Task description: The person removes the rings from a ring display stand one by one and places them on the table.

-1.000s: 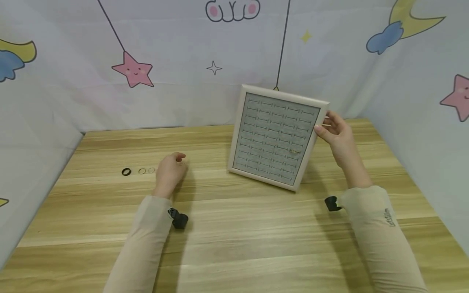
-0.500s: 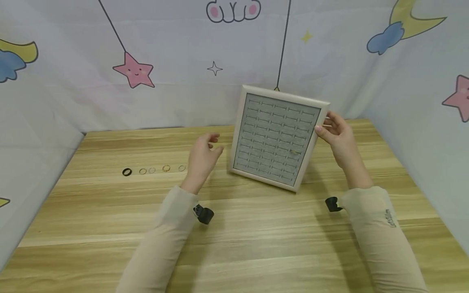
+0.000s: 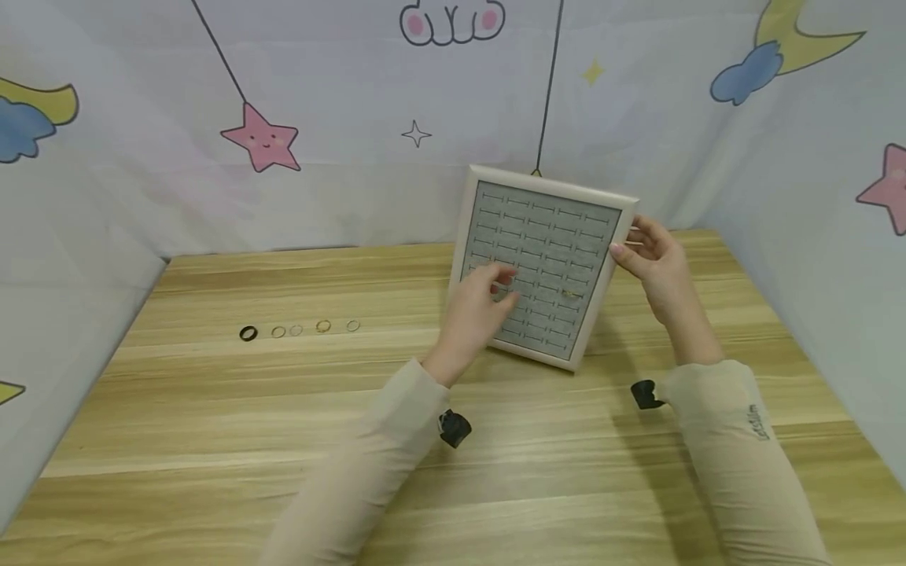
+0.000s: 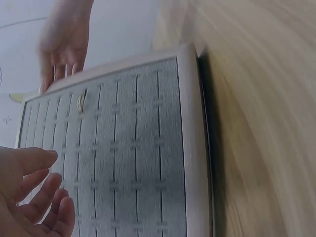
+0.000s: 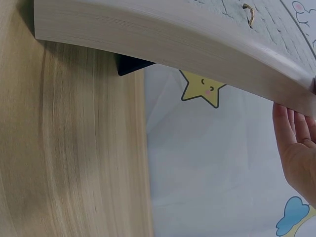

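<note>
A ring display board (image 3: 531,236) with a pale frame and grey slotted padding stands tilted back on the table. One gold ring (image 3: 569,293) sits in a slot toward its right side; it also shows in the left wrist view. My right hand (image 3: 658,267) grips the board's right edge, thumb at the front and fingers reaching behind. In front of the board's lower left is my left hand (image 3: 477,314), thumb and loosely bent fingers apart. Nothing shows between those fingers in the left wrist view, where the hand (image 4: 34,192) overlaps the slots.
On the left of the wooden table (image 3: 212,440) lie several rings in a row, with a black ring (image 3: 248,333) at the left end and a gold ring (image 3: 323,325) farther right. Behind the table hangs a white printed cloth (image 3: 340,189).
My left hand has moved right, from above the row of rings to the front of the board, uncovering more rings. The right hand and the board stay put.
</note>
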Tool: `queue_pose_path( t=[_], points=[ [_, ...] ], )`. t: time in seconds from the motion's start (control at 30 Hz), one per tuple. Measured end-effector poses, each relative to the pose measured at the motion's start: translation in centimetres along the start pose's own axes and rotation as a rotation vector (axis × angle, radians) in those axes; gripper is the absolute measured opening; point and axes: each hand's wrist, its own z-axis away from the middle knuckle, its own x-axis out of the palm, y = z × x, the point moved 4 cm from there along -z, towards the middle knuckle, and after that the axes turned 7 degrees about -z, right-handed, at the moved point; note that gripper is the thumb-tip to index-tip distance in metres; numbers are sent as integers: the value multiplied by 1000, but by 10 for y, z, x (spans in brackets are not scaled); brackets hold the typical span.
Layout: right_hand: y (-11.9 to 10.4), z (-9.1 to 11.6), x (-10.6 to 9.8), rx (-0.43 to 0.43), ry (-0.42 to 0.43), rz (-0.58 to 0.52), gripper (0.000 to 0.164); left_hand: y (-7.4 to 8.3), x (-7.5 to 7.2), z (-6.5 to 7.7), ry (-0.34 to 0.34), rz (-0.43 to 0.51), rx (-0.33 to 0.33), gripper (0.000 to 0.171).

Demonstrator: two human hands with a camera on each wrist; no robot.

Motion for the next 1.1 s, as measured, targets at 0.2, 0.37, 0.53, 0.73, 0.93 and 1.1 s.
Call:
queue_pose_path(
  t=[0.2,0.37,0.53,0.73,0.93,1.1],
  points=[
    [1,0,-3,4,5,25,62,21,21,-1,-47,-23,43,31],
    [1,1,-3,4,9,10,61,33,35,-3,-59,-65,73,28],
    [0,1,-2,8,9,3,63,40,45,-5,-64,-115,83,28],
    [0,2,-2,4,3,-6,61,42,52,-5,-43,-130,97,27],
    [0,3,-2,14,6,17,64,40,54,-6,-23,-172,99,23],
    [0,2,-1,17,5,38,67,42,53,-5,-26,-214,93,22]
  ],
)
